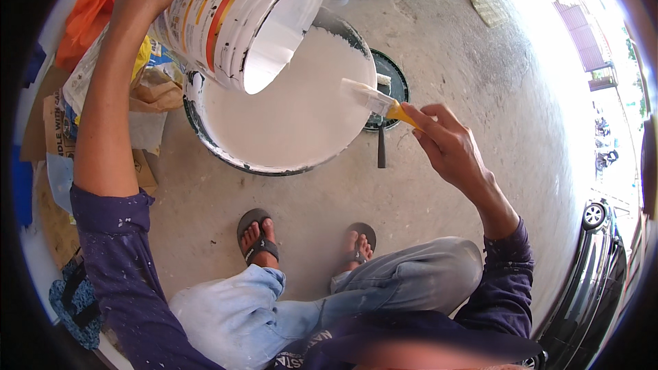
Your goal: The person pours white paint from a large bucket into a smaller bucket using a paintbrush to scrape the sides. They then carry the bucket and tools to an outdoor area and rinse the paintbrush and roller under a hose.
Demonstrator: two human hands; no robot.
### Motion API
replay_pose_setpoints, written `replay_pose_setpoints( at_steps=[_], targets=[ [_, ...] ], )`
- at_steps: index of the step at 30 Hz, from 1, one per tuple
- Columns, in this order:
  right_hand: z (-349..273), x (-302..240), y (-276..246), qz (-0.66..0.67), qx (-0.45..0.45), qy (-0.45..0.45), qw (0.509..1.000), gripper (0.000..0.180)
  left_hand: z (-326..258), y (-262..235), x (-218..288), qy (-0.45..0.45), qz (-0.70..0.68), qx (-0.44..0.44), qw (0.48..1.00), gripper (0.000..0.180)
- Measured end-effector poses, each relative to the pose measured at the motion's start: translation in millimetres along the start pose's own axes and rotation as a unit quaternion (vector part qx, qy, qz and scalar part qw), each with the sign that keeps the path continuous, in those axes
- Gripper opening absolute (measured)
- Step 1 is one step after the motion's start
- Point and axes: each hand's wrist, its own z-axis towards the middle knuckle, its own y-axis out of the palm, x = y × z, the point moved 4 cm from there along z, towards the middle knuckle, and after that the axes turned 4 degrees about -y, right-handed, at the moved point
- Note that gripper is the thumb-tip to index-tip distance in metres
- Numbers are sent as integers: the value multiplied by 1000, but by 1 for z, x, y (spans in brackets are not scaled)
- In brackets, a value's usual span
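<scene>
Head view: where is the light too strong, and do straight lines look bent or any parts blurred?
In the head view, daylight washes out the upper right, where the floor goes almost white; the paint in the tub is bright and flat, with little detail. Fisheye distortion curves the car at the right rim, and the corners are black. A smeared band crosses the bottom edge. The right hand and brush are sharp.
</scene>
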Motion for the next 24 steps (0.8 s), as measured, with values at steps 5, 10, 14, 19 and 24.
replay_pose_setpoints(
  at_steps=[5, 10, 14, 19, 24],
  targets=[
    [-26, -4, -10, -37, -5, -4, 999, 43, 2, 1, -11, -27, 9, -9, 1000, 57],
    [-38, -16, -32, -36, 27, 7, 999, 40, 7, 6, -25, -42, -63, -17, 997, 56],
    [-22, -16, -22, -90, 76, -41, 992, 42, 12, 9, -23, 35, -38, -32, 998, 52],
    [-20, -16, -11, -120, 82, -66, 987, 41, 20, 17, -51, -66, -151, -86, 983, 57],
    [-20, -20, -52, -96, 127, -87, 983, 32, 16, 20, -74, -135, -298, -126, 936, 59]
  ],
)
